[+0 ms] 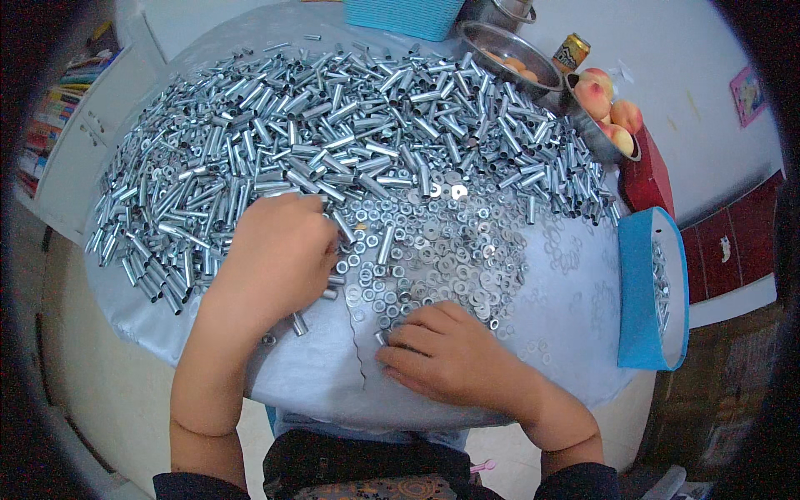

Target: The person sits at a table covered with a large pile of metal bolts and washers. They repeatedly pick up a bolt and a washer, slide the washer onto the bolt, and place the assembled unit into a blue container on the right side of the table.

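Observation:
My left hand point(279, 250) is closed, knuckles up, at the near edge of a broad heap of shiny metal tubes point(350, 117). Its fingertips are hidden, so what they hold cannot be made out. One tube point(343, 227) lies right beside its fingers, and another short tube point(300, 323) pokes out below the palm. Low over the table, my right hand point(446, 350) has its fingers bent together. A small metal piece point(381, 337) shows at their tips, too little of it to name. Between and beyond both hands spread many flat washers point(487, 275) and hex nuts point(387, 307).
A clear sheet covers the round table point(325, 392). On the right edge stands a blue bin point(637, 292) with metal parts inside. Behind are a steel bowl of peaches point(621, 150), another steel bowl point(542, 75), a can point(572, 52) and a light-blue basket point(400, 18).

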